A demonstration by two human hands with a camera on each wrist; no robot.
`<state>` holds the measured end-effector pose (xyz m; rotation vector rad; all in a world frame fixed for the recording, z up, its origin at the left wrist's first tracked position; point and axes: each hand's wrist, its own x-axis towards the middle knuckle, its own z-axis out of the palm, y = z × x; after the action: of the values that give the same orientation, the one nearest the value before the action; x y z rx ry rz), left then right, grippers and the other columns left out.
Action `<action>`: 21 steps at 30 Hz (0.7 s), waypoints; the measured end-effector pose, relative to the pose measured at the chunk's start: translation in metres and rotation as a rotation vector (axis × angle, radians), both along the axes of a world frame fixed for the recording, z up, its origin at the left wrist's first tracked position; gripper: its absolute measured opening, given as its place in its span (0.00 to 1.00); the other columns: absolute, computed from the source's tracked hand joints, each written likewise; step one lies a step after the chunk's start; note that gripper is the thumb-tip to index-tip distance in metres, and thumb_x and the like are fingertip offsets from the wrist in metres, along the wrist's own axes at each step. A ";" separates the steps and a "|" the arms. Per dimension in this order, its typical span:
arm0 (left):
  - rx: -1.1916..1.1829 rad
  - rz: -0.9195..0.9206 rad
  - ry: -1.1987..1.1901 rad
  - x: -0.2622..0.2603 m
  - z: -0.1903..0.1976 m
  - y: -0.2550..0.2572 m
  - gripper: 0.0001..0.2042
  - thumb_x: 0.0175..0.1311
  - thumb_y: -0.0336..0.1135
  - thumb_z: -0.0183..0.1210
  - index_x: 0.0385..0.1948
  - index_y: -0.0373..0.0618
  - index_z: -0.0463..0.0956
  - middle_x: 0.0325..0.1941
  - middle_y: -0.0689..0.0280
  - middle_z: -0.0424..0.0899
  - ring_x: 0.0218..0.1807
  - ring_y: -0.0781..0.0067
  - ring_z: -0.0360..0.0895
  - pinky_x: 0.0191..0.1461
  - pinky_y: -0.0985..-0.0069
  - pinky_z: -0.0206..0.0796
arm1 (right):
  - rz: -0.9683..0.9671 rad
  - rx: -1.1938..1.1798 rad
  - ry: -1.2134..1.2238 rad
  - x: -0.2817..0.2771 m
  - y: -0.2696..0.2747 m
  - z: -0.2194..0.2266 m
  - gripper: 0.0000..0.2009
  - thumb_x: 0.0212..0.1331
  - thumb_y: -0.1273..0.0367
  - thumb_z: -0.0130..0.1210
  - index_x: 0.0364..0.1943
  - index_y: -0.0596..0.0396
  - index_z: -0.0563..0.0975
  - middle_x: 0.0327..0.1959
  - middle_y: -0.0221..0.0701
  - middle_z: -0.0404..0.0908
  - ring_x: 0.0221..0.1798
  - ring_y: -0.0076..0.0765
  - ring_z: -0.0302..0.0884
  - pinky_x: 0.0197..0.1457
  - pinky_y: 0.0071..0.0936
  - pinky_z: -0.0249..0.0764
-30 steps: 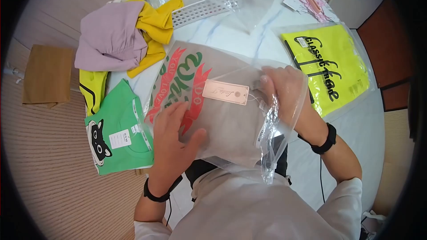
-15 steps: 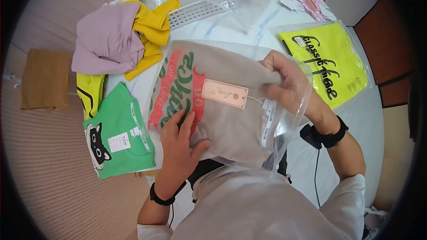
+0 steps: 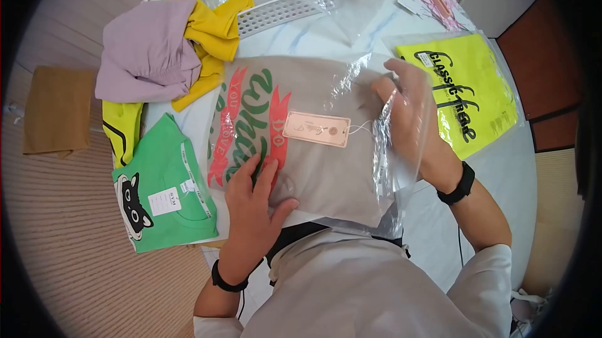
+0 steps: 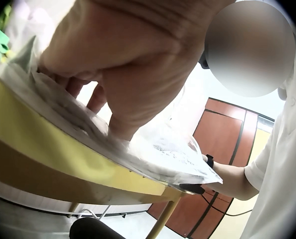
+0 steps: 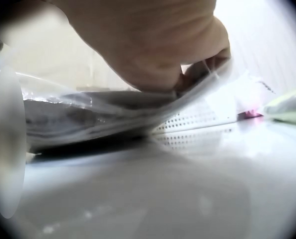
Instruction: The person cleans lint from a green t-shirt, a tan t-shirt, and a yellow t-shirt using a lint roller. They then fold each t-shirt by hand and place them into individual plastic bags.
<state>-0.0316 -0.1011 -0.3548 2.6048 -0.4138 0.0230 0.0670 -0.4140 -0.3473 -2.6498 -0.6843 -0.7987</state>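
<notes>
A folded grey-brown shirt (image 3: 326, 178) with red and green lettering lies inside a clear plastic bag (image 3: 411, 178) in front of the person. A pink paper tag (image 3: 316, 129) on a white string rests on the shirt. The left hand (image 3: 254, 203) presses on the bag's near left part, fingers spread over the lettering; in the left wrist view its fingertips touch the plastic. At the bag's right end, clear film overlaps the right hand (image 3: 414, 128). In the right wrist view that hand's fingers (image 5: 220, 57) curl towards the thumb at the raised far corner of the bagged shirt.
On the left lie a folded green shirt (image 3: 188, 194) with a cat print and a pile of lilac (image 3: 144, 49) and yellow clothes. A bagged neon-yellow shirt (image 3: 483, 100) sits at the right. Behind are a perforated white strip (image 3: 288, 12), clear bags and pink-stringed tags (image 3: 445, 15).
The right hand has shifted at the bag's right end, and the shirt's far right corner has spread out flatter. The left hand has moved slightly, then stayed pressed on the bag.
</notes>
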 end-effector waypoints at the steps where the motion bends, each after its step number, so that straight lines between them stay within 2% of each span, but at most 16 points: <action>1: 0.004 0.006 -0.006 -0.001 0.001 -0.001 0.36 0.53 0.34 0.76 0.68 0.41 0.73 0.73 0.47 0.67 0.69 0.44 0.67 0.71 0.57 0.63 | -0.008 -0.015 0.022 -0.001 -0.003 -0.005 0.19 0.53 0.75 0.62 0.52 0.60 0.77 0.60 0.55 0.75 0.55 0.65 0.76 0.56 0.50 0.76; 3: -0.024 0.003 -0.027 -0.001 0.001 -0.002 0.36 0.53 0.35 0.76 0.67 0.42 0.74 0.73 0.46 0.68 0.70 0.43 0.67 0.72 0.56 0.61 | -0.022 -0.046 0.064 -0.002 -0.005 -0.007 0.17 0.61 0.73 0.61 0.55 0.58 0.79 0.65 0.56 0.73 0.61 0.67 0.74 0.63 0.52 0.72; 6: -0.068 -0.020 -0.065 -0.004 0.002 -0.002 0.35 0.52 0.35 0.76 0.66 0.43 0.75 0.74 0.46 0.67 0.71 0.40 0.66 0.74 0.52 0.58 | 0.172 0.070 0.385 -0.013 0.009 0.011 0.24 0.63 0.64 0.62 0.62 0.57 0.76 0.71 0.60 0.68 0.71 0.70 0.66 0.73 0.56 0.65; 9: 0.000 -0.101 -0.090 0.001 0.007 -0.007 0.34 0.52 0.37 0.75 0.65 0.45 0.76 0.76 0.45 0.65 0.74 0.37 0.63 0.75 0.45 0.56 | 0.164 -0.090 0.381 -0.022 0.007 -0.009 0.30 0.59 0.60 0.65 0.65 0.58 0.74 0.71 0.58 0.67 0.72 0.71 0.65 0.77 0.59 0.60; 10: 0.036 -0.124 -0.060 0.000 0.005 -0.008 0.34 0.53 0.38 0.75 0.65 0.45 0.76 0.76 0.45 0.65 0.75 0.36 0.62 0.75 0.42 0.55 | 0.110 -0.146 0.441 -0.020 0.005 -0.003 0.35 0.60 0.55 0.66 0.70 0.55 0.71 0.76 0.58 0.61 0.76 0.71 0.60 0.80 0.64 0.53; 13: 0.099 -0.127 -0.020 -0.005 0.002 -0.010 0.33 0.54 0.42 0.74 0.65 0.46 0.76 0.77 0.44 0.63 0.76 0.34 0.60 0.76 0.37 0.51 | -0.042 -0.227 0.400 -0.013 -0.005 -0.005 0.35 0.60 0.56 0.66 0.70 0.55 0.70 0.77 0.59 0.60 0.76 0.71 0.61 0.80 0.60 0.55; 17: 0.077 -0.102 -0.013 -0.008 -0.002 -0.009 0.35 0.54 0.44 0.74 0.65 0.44 0.75 0.79 0.44 0.61 0.77 0.33 0.59 0.78 0.34 0.48 | -0.019 -0.150 0.504 -0.016 -0.021 -0.009 0.36 0.60 0.58 0.66 0.72 0.54 0.68 0.76 0.59 0.60 0.76 0.70 0.61 0.80 0.54 0.58; 19: 0.020 -0.141 -0.023 -0.007 0.000 -0.014 0.35 0.53 0.45 0.75 0.65 0.43 0.75 0.79 0.44 0.60 0.78 0.32 0.58 0.77 0.34 0.48 | 0.020 -0.171 0.519 -0.024 -0.028 -0.006 0.37 0.60 0.60 0.67 0.73 0.54 0.67 0.76 0.59 0.61 0.76 0.69 0.60 0.80 0.52 0.59; 21: -0.034 -0.181 -0.009 -0.004 0.005 -0.021 0.36 0.53 0.46 0.75 0.65 0.42 0.74 0.80 0.43 0.58 0.78 0.31 0.56 0.78 0.34 0.47 | 0.037 -0.071 0.593 -0.045 -0.031 0.006 0.36 0.59 0.62 0.68 0.73 0.53 0.69 0.76 0.57 0.62 0.76 0.69 0.61 0.78 0.52 0.61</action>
<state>-0.0360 -0.1224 -0.3494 2.5244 -0.6451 -0.0202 0.0221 -0.4448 -0.3409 -2.7138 -0.5959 0.0415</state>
